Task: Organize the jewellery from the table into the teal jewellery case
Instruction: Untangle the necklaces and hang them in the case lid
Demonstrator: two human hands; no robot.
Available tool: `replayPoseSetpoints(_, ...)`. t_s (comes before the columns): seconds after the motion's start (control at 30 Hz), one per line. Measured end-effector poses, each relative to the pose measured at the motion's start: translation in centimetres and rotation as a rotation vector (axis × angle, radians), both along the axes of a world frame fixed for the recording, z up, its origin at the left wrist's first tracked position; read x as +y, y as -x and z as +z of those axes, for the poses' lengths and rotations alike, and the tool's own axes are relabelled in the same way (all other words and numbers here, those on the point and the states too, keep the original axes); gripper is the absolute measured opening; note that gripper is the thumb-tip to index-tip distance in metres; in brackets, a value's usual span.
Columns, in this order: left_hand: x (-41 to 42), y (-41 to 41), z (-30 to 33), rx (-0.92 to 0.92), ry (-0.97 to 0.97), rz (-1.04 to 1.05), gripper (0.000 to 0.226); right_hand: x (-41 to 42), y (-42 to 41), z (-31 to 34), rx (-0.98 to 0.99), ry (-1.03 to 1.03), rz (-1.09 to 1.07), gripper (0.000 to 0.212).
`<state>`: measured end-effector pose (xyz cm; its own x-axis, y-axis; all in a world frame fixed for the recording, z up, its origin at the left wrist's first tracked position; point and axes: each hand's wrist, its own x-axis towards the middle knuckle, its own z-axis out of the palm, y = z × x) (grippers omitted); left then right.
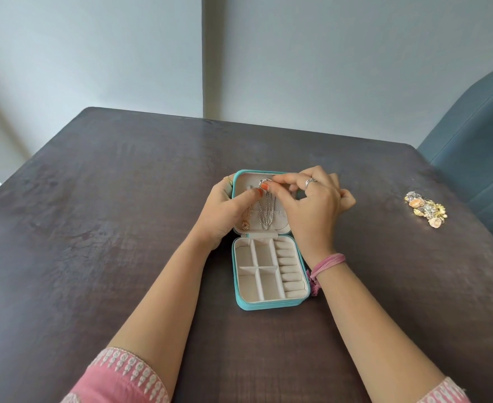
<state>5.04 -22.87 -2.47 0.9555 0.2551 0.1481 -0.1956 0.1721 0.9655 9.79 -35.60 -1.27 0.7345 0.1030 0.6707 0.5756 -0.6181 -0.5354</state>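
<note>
teal jewellery case [240, 301] lying open on dark table [123, 199], silver chain [266, 210] hanging in its raised lid, right hand [312, 205] pinching chain's top, left hand [225, 210] gripping lid edge, thumb on lining, jewellery pile [426, 209] well apart at right

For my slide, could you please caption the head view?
Both hands fasten a silver chain inside the open teal jewellery case's lid; loose jewellery waits aside.
</note>
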Motion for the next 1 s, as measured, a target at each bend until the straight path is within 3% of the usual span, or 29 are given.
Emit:
replayPoseSetpoints(0.17, 0.04, -0.09, -0.06, -0.004, -0.002, 0.015, 0.021, 0.03, 0.05, -0.03, 0.042, -0.052, 0.011, 0.017)
replayPoseSetpoints(0.53, 0.26, -0.29, -0.38, 0.014, -0.007, 0.049, 0.013, -0.07, -0.12, -0.86, -0.034, 0.095, 0.026, 0.016)
replayPoseSetpoints(1.0, 0.12, -0.23, -0.27, 0.004, -0.025, 0.068, 0.013, -0.42, -0.14, -0.8, 0.002, 0.098, 0.066, 0.016)
